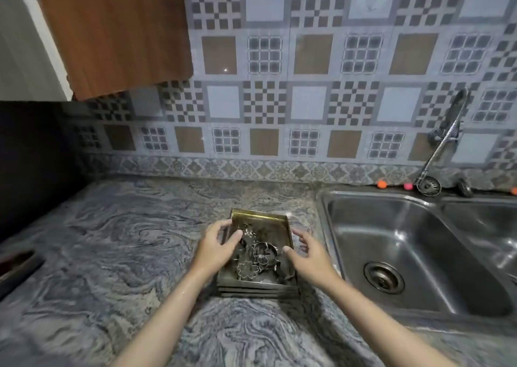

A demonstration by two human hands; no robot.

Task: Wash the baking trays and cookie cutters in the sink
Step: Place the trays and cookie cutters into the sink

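A stack of dark metal baking trays (258, 217) lies on the marbled counter, just left of the steel sink (391, 243). Several metal cookie cutters (257, 257), one flower-shaped, lie loose in the top tray. My left hand (216, 245) hovers over the tray's left edge, its fingers loosely spread and reaching over the rim. My right hand (306, 250) is at the tray's right edge with its fingers relaxed, and I cannot tell whether it touches the rim. Neither hand holds anything.
A tall tap (447, 131) rises from the wall behind the sink, and a sink strainer (428, 187) sits on the back ledge. The sink has a second basin (486, 226) further right. A wooden cabinet (117, 31) hangs at upper left. A dark object (16, 266) lies at the counter's left edge.
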